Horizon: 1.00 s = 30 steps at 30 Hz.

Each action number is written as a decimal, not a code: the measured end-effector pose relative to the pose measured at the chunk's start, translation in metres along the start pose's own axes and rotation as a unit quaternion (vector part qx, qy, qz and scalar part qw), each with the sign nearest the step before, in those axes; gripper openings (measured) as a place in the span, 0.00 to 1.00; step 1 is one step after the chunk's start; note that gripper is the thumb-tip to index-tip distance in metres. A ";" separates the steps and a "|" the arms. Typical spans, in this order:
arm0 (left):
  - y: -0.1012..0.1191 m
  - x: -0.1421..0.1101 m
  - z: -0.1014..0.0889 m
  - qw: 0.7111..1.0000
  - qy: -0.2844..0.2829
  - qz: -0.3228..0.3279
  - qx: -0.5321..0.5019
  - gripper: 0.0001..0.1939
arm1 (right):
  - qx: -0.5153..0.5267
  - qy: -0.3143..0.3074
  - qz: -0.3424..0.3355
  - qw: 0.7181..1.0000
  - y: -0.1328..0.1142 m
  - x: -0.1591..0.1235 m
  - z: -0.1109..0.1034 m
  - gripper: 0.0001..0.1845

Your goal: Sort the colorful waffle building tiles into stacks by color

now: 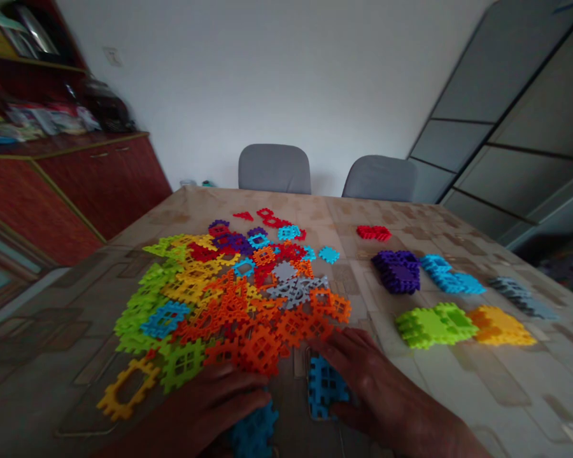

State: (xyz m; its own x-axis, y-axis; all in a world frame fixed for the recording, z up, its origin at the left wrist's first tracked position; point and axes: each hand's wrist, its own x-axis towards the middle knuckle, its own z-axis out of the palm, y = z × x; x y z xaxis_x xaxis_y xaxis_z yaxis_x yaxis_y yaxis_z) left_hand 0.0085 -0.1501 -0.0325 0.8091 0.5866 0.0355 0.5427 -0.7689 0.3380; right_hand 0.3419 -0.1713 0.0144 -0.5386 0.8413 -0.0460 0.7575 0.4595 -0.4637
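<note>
In the head view, my right hand (367,378) rests over a blue lattice building piece (322,385) near the table's front edge. Its fingers lie at the far end of the piece and the thumb at the near end, so the hand is closed on it. My left hand (219,397) is closed over another blue toothed building piece (255,429), whose left part is hidden beneath the fingers. Just beyond both hands, orange window-like pieces (260,350) lie at the near side of a large mixed heap. A yellow open frame piece (128,388) lies left of my left hand.
Right of the heap stand grouped pieces: purple (397,271), light blue (451,275), green (434,326), yellow (501,326), grey (523,297) and red (373,233). Two grey chairs (274,168) stand behind the table (344,216). A wooden cabinet (100,184) is at the left.
</note>
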 end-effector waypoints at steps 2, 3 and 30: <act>0.000 0.002 -0.003 1.000 0.000 0.010 0.006 0.43 | -0.005 0.013 -0.003 1.000 0.001 -0.001 -0.001 0.53; 0.000 0.004 -0.004 1.000 0.007 0.013 0.009 0.43 | -0.009 0.021 -0.001 1.000 0.002 -0.001 -0.002 0.52; 0.043 0.044 -0.006 0.974 0.182 0.086 0.104 0.35 | -0.006 0.093 -0.001 0.996 0.012 -0.011 -0.003 0.50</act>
State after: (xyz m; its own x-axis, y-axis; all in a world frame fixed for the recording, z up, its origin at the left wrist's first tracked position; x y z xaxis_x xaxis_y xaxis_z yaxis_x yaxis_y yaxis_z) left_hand 0.0662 -0.1558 -0.0112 0.7788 0.4668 0.4191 0.4706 -0.8765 0.1017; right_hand 0.3583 -0.1736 0.0122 -0.4629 0.8783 0.1195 0.7615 0.4631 -0.4535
